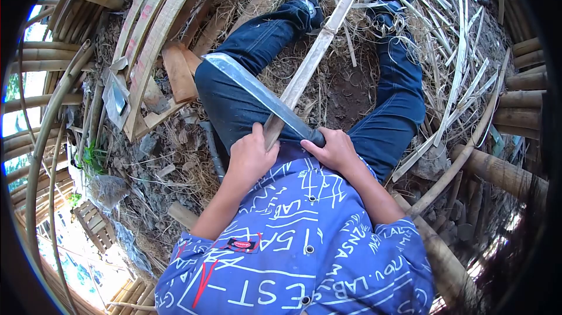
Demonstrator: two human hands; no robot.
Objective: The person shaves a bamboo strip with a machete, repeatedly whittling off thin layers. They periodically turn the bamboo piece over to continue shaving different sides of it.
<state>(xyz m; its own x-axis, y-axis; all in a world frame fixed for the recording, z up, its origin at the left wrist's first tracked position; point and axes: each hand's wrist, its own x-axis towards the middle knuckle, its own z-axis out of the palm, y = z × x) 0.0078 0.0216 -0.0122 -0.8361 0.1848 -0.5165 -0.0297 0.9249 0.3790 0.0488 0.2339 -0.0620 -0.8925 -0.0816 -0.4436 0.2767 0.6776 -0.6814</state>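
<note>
Blue shirt at six o'clock; left hand pinches the strip aimed at one between fingers, presumably steadying it; right hand grips the knife, blade toward ten.

My left hand is around the near end of a bamboo strip, which runs forward between my shoes. The machete crosses it, handle in my right hand, tip over my left knee. Wooden planks lie ahead to my left; loose bamboo splints spread beyond my right leg, with stacked bamboo poles farther right.
</note>
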